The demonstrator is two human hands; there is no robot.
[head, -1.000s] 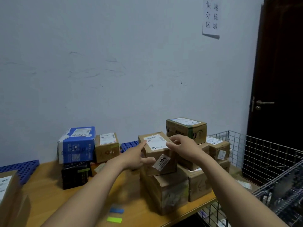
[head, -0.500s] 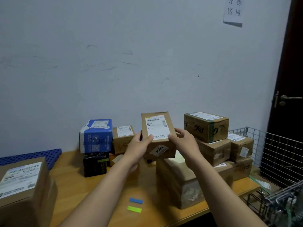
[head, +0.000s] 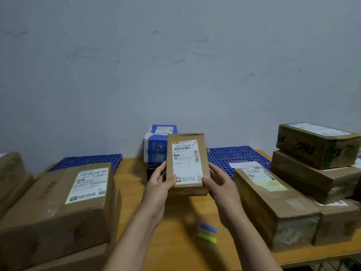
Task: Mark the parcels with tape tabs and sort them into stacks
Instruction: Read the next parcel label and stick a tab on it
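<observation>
- Noted two tape tabs, green (head: pixel 207 237) and blue (head: pixel 208 227), lying flat and close together near the front edge of the table (head: pixel 175 249); both blurred.
- Found the left hand (head: pixel 159 187) above the table's middle, gripping the small parcel (head: pixel 186 163) at its lower left edge, thumb on the front face, fingers wrapped behind.
- Found the right hand (head: pixel 220 187) gripping the lower right edge likewise, thumb at the label's corner, fingers curled behind.
- Recorded the small parcel held clear of the table, upright. Brown cardboard, top edge creased. White shipping label over most of the front face, with barcodes and print.
- Logged a large labelled carton (head: pixel 58 202) at the table's left end, on top of another.
- Logged a long carton (head: pixel 273 204) at the table's right end, and stacked brown cartons (head: pixel 316 145) at the far right corner.
- Logged a blue box (head: pixel 156 145) toward the table's back, partly hidden by the parcel.
- Logged blue perforated mats (head: pixel 238 157) along the table's back edge.
</observation>
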